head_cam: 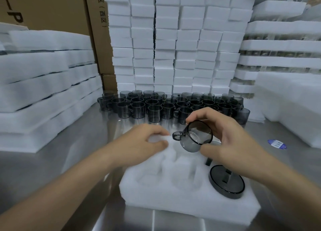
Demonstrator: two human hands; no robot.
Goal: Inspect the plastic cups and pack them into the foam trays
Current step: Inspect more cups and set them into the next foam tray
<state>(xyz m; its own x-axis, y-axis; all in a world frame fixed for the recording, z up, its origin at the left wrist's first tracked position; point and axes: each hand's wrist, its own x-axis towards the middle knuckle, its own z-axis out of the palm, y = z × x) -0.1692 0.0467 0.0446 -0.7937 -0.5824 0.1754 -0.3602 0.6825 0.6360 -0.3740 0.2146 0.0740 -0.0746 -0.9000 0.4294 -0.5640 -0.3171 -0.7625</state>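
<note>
A white foam tray with several pockets lies on the steel table in front of me. My right hand grips a smoky grey plastic cup over the tray's far right part; the cup is tilted, its mouth facing me and its handle pointing left. My left hand rests on the tray's far left corner with fingers curled on the foam. A second grey cup sits in the tray's right pocket. Several more grey cups stand in rows at the back of the table.
Stacks of white foam blocks rise behind the cups. Foam tray piles stand at the left and right. Cardboard boxes are at the back left. A blue label lies on the steel table.
</note>
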